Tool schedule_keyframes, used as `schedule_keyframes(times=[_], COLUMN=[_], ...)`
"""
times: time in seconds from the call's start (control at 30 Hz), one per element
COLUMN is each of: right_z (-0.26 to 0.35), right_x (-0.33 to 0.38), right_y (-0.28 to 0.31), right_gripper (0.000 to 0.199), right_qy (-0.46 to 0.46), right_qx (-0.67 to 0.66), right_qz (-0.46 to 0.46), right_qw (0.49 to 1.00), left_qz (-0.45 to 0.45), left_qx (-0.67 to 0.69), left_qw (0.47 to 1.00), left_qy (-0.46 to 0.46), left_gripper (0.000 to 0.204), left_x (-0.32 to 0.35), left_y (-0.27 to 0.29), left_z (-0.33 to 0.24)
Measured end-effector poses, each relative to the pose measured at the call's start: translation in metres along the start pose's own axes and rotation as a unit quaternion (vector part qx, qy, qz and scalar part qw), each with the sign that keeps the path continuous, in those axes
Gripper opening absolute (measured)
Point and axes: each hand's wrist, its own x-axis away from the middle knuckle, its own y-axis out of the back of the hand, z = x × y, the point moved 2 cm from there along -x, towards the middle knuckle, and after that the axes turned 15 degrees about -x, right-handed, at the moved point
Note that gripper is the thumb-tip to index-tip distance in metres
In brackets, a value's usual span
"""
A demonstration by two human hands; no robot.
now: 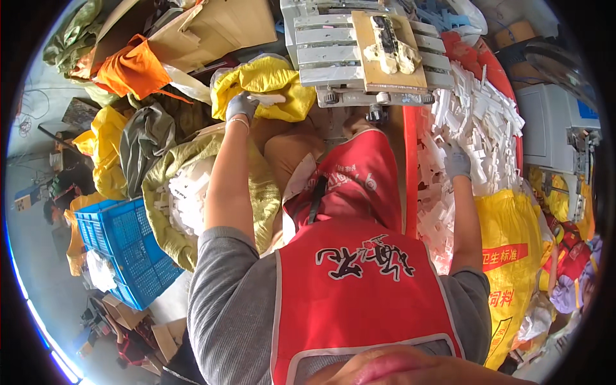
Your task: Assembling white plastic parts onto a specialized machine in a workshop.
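My left hand, in a grey glove, is closed on a flat white plastic part. It holds this part over the mouth of a yellow woven sack. On the other side, my gloved right hand reaches into a big heap of white plastic parts in a red bin. Its fingers look stretched out and apart, touching the heap, with the tips partly lost among the pieces. Between my hands, a grey slatted stand carries a wooden board with a cream-coloured fixture and a black strip on it.
An olive sack with white parts stands left of my knees, beside a blue crate. Cardboard and an orange cloth bag lie far left. A full yellow sack is right of my right arm.
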Motion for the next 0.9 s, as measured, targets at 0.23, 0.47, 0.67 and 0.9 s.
schedule_keyframes(times=[0.23, 0.47, 0.67, 0.9], right_z=[0.020, 0.010, 0.017, 0.025], right_x=[-0.007, -0.005, -0.001, 0.062], right_y=[0.011, 0.036, 0.017, 0.058], right_gripper=[0.046, 0.054, 0.055, 0.061], right_qy=[0.061, 0.070, 0.103, -0.007], right_qx=[0.206, 0.185, 0.141, -0.016], right_qz=[-0.068, -0.012, -0.047, 0.050], right_qw=[0.974, 0.980, 0.984, 0.999], left_qz=[-0.019, -0.126, -0.179, -0.193], left_qx=[0.062, 0.186, 0.193, 0.257], left_qw=[0.997, 0.957, 0.949, 0.925], left_qy=[-0.051, -0.185, -0.175, -0.201], left_gripper=[0.047, 0.036, 0.030, 0.030], left_x=[0.000, 0.032, 0.079, 0.108], left_y=[-0.033, 0.061, 0.085, 0.084], left_z=[0.032, -0.020, 0.005, -0.012])
